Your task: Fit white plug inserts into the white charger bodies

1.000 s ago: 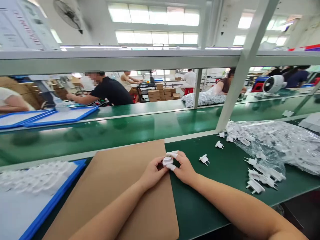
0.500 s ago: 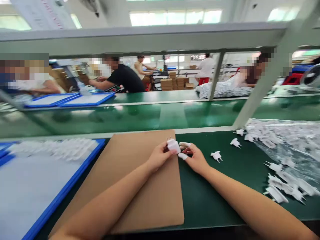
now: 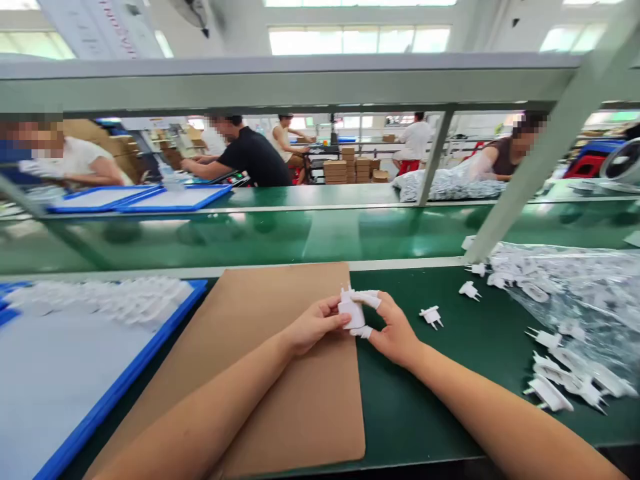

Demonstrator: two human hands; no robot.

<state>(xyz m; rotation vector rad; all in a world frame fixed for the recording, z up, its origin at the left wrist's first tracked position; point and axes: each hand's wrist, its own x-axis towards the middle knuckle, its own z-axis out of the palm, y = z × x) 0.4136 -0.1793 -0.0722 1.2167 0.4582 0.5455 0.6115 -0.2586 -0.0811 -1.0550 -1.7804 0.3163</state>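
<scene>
Two-pin white charger (image 3: 355, 315): pinched by left hand (image 3: 311, 327) and right hand (image 3: 399, 335), apparently in progress. Rowed units (image 3: 115, 299) on blue-edged tray (image 3: 85, 383) appear done; loose plug pieces (image 3: 431, 316) appear outstanding.

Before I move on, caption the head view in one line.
Left hand holds a white two-pin plug above a brown sheet, right hand with white-covered fingertips at the plug.
</scene>
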